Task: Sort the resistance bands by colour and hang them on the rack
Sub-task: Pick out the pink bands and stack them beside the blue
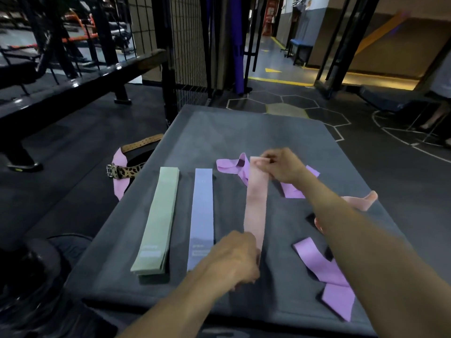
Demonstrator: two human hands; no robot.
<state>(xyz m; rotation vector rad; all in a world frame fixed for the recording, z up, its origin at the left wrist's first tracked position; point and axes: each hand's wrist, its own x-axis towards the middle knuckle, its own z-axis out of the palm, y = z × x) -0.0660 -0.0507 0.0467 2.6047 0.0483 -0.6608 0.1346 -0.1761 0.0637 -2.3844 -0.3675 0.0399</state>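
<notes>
A pale pink band (255,206) is stretched flat on the grey mat (244,132). My right hand (280,165) pinches its far end and my left hand (234,259) grips its near end. To its left lie a light blue band (202,211) and a stack of green bands (159,220), both laid straight. Loose purple bands lie at the far middle (231,165) and near right (334,284). Another pink band (363,200) lies crumpled at the right edge, partly behind my right forearm.
A leopard-print belt (124,171), a tan belt (141,143) and a purple band (119,186) lie off the mat's left edge. A black wire rack (188,45) with dark purple bands (238,45) hanging stands beyond the mat. A black bench (73,79) is at left.
</notes>
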